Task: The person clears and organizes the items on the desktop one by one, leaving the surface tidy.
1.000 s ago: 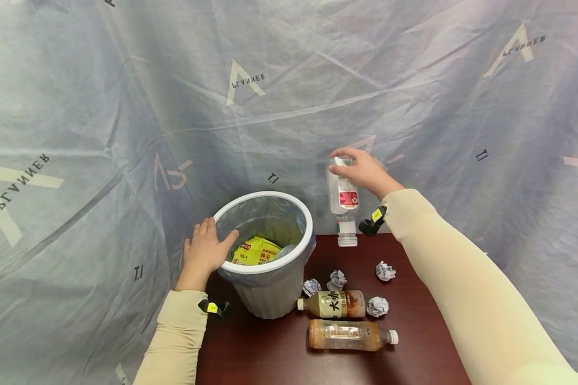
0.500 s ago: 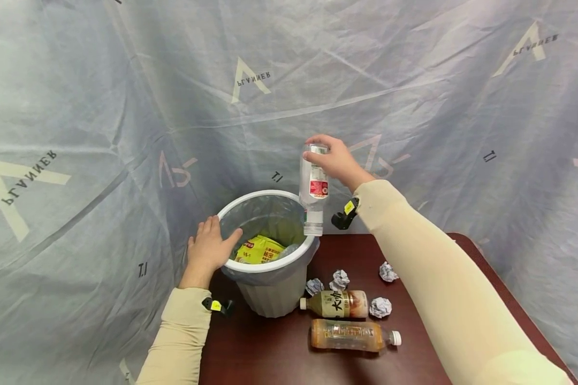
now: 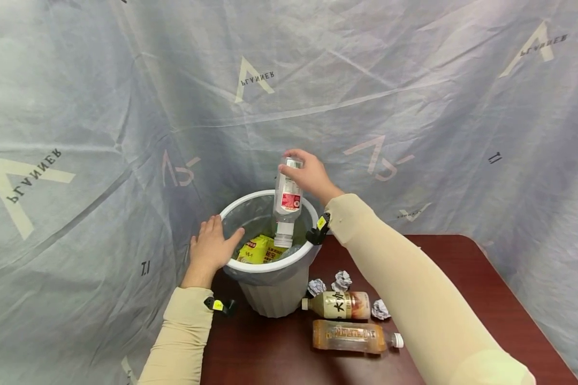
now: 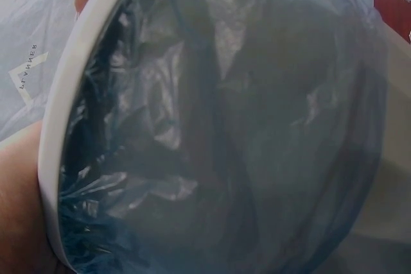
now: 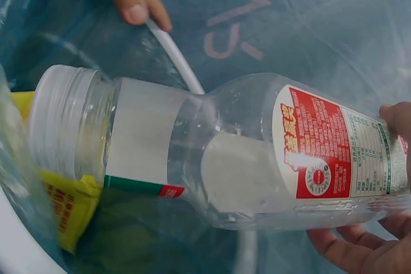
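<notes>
Your right hand (image 3: pixel 308 174) grips a clear bottle (image 3: pixel 288 200) near its base, holding it neck-down with the capped end over the opening of the bin (image 3: pixel 272 297). Your left hand (image 3: pixel 211 246) rests on the near left of the bin's white rim (image 3: pixel 270 268), fingers extended and thumb apart from them. Below your right hand, inside the blue liner (image 3: pixel 238 214), lies a yellow packet (image 3: pixel 254 250). Beyond the bin, to the right of your left hand and under your right forearm, crumpled papers (image 3: pixel 342 280), a brown bottle (image 3: pixel 358 306) and an orange-tinted bottle (image 3: pixel 349 337) lie on the bench (image 3: pixel 255 355). Behind both hands hangs a grey printed sheet (image 3: pixel 298 85).
</notes>
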`<state>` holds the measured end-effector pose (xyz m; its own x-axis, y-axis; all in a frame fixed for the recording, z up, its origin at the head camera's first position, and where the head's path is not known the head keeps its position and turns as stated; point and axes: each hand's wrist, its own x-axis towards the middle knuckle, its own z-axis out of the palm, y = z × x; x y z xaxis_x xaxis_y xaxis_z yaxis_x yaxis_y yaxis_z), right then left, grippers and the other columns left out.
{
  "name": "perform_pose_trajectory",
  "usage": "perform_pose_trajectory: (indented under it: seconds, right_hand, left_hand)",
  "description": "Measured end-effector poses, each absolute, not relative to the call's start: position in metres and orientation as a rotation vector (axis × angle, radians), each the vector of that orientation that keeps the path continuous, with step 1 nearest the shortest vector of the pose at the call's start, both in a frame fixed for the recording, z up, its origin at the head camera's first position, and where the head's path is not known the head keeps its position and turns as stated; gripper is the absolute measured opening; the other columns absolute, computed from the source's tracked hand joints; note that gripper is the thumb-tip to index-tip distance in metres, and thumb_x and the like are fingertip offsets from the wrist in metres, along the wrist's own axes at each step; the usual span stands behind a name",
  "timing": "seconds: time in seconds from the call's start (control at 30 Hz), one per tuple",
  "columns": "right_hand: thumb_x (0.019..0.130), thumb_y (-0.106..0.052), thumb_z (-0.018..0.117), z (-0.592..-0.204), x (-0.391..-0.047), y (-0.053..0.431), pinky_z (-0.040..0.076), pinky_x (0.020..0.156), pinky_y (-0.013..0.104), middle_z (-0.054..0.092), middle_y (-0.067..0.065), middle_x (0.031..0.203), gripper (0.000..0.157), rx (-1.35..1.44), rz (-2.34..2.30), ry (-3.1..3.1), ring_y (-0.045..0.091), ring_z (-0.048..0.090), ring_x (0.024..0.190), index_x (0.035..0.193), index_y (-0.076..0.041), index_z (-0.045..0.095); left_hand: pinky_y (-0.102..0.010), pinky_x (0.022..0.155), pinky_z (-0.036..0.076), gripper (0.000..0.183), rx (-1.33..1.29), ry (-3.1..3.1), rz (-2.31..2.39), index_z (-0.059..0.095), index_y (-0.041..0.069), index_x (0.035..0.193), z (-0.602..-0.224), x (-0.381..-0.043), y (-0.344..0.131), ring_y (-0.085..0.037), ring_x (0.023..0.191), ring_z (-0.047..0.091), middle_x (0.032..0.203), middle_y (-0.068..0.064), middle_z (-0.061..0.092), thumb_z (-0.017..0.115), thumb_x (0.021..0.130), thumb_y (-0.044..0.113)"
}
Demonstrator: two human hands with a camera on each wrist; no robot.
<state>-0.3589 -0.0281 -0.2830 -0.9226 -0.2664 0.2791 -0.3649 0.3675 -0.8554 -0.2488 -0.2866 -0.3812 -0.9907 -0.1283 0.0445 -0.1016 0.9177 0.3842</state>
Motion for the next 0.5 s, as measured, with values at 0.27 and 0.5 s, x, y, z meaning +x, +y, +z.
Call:
perform_pose_trajectory:
  seconds: [0.27,0.5]
  right_hand:
    - [0.094,-0.044,0.072,-0.299,-0.356,-0.046,0.054,0.086,0.045,0.046,0.009,0.148,0.052,0.562,1.616,-2.548,0.025,0.056,0.115,0.141,-0.024,0.058]
    - [0.089,-0.062,0.069,-0.305,-0.357,-0.047,0.047,0.099,0.051,0.029,0.018,0.152,0.08,0.381,1.575,-2.572,0.031,0.046,0.128,0.152,-0.022,0.042]
  left_hand:
    - [-0.071,0.117,0.006,0.097,0.185,-2.996,-0.591,0.009,-0.001,0.161,-0.383,-0.251,-0.285,-0.044,0.153,0.003,0.167,-0.024,0.009,0.034,0.099,0.069]
    - [-0.071,0.116,0.005,0.096,0.182,-3.001,-0.603,0.008,-0.001,0.162,-0.382,-0.25,-0.287,-0.044,0.153,0.002,0.167,-0.024,0.009,0.034,0.1,0.068]
